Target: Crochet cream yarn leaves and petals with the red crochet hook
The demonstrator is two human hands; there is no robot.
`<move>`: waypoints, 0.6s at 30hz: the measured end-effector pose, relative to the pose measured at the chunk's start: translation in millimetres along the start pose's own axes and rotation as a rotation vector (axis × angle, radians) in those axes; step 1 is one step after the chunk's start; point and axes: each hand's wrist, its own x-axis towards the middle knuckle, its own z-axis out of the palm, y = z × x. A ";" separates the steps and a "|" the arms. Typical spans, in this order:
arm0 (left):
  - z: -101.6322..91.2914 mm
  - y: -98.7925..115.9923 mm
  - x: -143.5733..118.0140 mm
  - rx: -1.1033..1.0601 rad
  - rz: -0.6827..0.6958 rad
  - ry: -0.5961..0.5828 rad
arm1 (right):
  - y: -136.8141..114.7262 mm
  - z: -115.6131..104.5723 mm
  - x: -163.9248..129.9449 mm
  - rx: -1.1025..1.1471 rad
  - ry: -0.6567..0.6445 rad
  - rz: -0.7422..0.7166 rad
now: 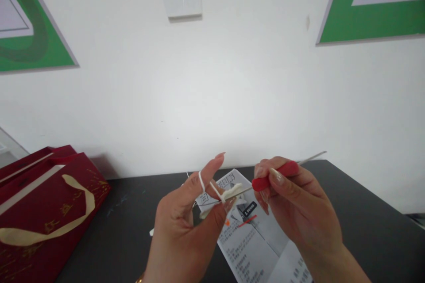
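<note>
My left hand [186, 221] pinches a small strip of cream crochet work [232, 191] between thumb and fingers. White yarn [202, 182] loops round its raised index finger and runs down to the strip. In my right hand [295, 203] is a crochet hook [288, 168] with a red grip, held between thumb and fingers. One thin metal end points left and meets the crochet work; the other sticks out to the upper right. Whether the hook's tip sits inside a stitch is hidden by the left fingers.
A printed leaflet [245, 247] lies under my hands on the dark table [133, 212]. Dark red gift bags [43, 199] with a cream ribbon stand at the left. Behind the table rises a white wall [212, 97] with green-bordered frames and a small wall panel [182, 2].
</note>
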 end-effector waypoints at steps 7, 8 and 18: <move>4.2 1.0 0.1 -0.083 0.070 0.023 | 0.8 0.2 -1.9 0.022 -0.001 -0.028; 5.2 1.8 0.0 -0.100 0.052 0.032 | 0.8 1.0 -1.6 0.028 0.003 -0.020; 4.6 4.3 1.7 -0.220 -0.100 -0.010 | -0.4 3.3 -2.3 0.055 0.019 -0.003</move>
